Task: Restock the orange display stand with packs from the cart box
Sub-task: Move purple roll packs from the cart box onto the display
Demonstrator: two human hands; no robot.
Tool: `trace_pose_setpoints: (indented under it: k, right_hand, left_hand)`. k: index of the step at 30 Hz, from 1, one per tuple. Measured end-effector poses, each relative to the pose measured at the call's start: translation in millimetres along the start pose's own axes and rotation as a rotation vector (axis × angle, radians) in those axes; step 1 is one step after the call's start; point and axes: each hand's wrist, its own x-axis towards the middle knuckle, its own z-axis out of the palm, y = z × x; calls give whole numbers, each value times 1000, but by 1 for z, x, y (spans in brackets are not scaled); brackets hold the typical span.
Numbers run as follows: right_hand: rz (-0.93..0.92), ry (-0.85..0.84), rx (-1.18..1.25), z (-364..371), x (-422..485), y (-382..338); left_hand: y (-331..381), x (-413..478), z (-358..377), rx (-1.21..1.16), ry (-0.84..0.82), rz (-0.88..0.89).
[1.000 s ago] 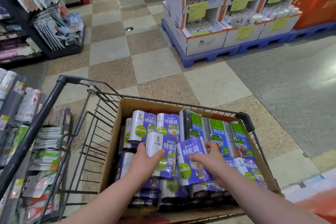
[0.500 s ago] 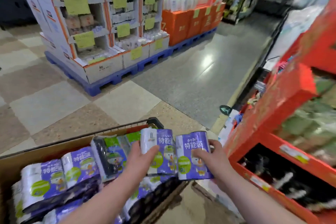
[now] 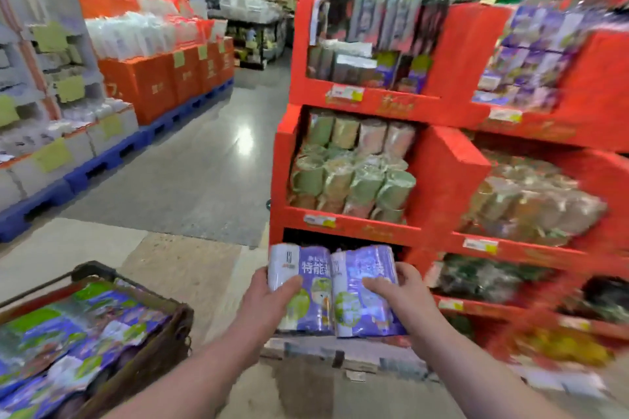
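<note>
fingers of both hands grasp two purple packs side by side before the orange stand, probably for its dark lower shelf.

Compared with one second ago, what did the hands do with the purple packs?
The left hand carried the left purple pack and the right hand the right purple pack out of the cart box, rightward to the orange display stand, before its dark bottom shelf. Same as before: each hand grips its pack, side by side; more packs lie in the box.
</note>
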Motion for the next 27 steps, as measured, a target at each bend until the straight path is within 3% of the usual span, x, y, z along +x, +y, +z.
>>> trace_pose_setpoints:
  k: [7,15,24,27]
  right_hand:
    - [-5,172,78,-148,-21,7]
    - [-53,355,141,-251,-14,6]
    - [-111,560,97,-343,55,-31]
    - [-126,555,135,-368,97,-49]
  left_hand:
    - [22,-24,143,-26,-194,31]
    - [63,-25,251,75,-375,121]
    - [111,47,377,16,-500,183]
    - [134,84,410,9,-500,205]
